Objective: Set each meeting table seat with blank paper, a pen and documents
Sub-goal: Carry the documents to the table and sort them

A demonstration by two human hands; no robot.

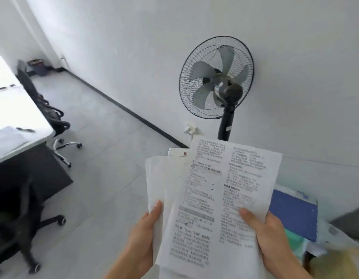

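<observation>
I hold a fanned stack of printed documents in front of me, over the floor. My left hand grips the stack's lower left edge, thumb on top of a pale sheet. My right hand grips the lower right edge, thumb pressed on the printed top page. At the far left stands the white meeting table. On it lie a pen and a sheet of paper near its corner.
A standing fan is against the white wall ahead. Black office chairs stand along the table, and another chair is at lower left. A blue folder and other papers lie on a surface at lower right.
</observation>
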